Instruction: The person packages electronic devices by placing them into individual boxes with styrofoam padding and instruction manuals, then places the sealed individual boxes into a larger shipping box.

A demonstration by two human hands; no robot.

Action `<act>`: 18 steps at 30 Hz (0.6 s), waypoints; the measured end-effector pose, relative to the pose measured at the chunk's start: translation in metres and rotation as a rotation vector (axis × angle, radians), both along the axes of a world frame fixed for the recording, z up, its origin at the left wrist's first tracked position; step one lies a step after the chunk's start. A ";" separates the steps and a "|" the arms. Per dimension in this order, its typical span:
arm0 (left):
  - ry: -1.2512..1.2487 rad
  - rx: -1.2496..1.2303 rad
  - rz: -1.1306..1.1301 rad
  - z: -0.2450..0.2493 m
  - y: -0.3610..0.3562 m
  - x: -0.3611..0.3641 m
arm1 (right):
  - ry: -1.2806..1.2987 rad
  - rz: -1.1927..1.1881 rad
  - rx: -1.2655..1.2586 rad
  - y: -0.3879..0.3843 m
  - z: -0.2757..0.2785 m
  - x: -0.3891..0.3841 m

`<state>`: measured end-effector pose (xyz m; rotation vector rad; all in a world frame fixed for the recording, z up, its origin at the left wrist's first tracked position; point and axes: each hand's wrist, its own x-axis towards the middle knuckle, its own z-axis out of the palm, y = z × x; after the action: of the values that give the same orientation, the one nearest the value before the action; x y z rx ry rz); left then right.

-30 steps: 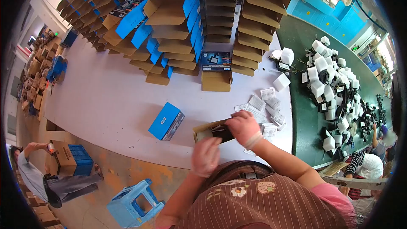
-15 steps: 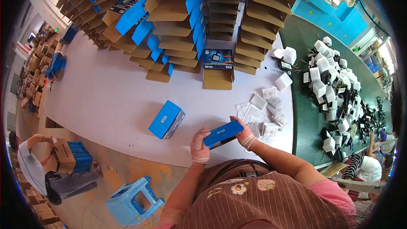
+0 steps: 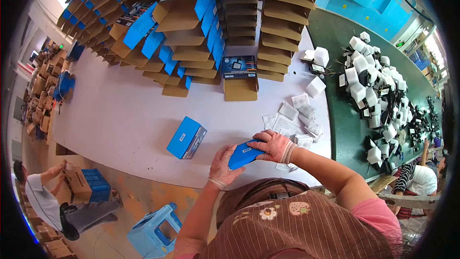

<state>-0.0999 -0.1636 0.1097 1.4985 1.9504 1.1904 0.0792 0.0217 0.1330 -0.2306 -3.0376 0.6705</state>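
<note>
Between my two gloved hands is a blue cardboard box (image 3: 243, 156), tilted, above the front edge of the white table. My left hand (image 3: 224, 167) grips its left end. From the right, my right hand (image 3: 275, 147) lies over the top of the box with the fingers curled on it. Another blue box (image 3: 187, 137), closed, rests on the table to the left of my hands. Just beyond my right hand lie several folded paper leaflets (image 3: 287, 122), some in small bags.
Tall stacks of open brown-flapped boxes (image 3: 191, 48) fill the table's back. Lamps with white foam blocks (image 3: 369, 81) are heaped on the green surface at right. A blue stool (image 3: 154, 230) stands on the floor; a person (image 3: 45, 201) handles a carton (image 3: 79, 184) at left.
My right hand has moved from the box's right end onto its top. The box has turned, and its open-looking side no longer shows. My view has shifted slightly.
</note>
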 end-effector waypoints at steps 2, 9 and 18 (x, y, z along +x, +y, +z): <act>0.063 -0.012 -0.102 -0.015 -0.003 -0.009 | 0.030 -0.001 0.029 -0.002 -0.004 0.003; 0.618 -0.104 -0.117 -0.013 -0.010 0.005 | 0.080 -0.011 0.135 -0.008 -0.004 0.008; 0.667 -0.166 -0.092 -0.019 0.012 0.016 | 0.152 -0.055 0.170 -0.010 -0.014 0.013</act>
<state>-0.0841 -0.1518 0.0909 2.0389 2.2701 0.4938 0.0919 0.0117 0.1188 -0.2448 -2.9089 0.4034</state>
